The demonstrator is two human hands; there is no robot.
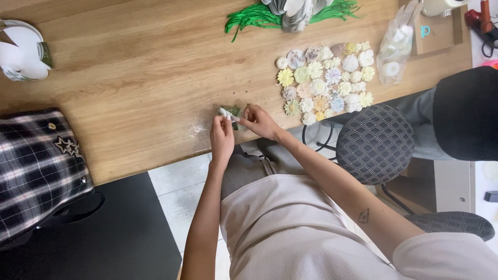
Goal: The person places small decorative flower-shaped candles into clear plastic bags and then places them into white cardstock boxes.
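Pinching a small white piece [225, 114] between left hand [222, 139] and right hand [261, 122] fingers, over a green mould [231, 111]; easing it free likely demands gentle, even pull.

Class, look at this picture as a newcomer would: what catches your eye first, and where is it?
First, the patch of pastel flower shapes on the wooden table, right of centre. Next, the left hand and right hand meeting at the table's near edge over a small green piece. A plaid bag sits far left.
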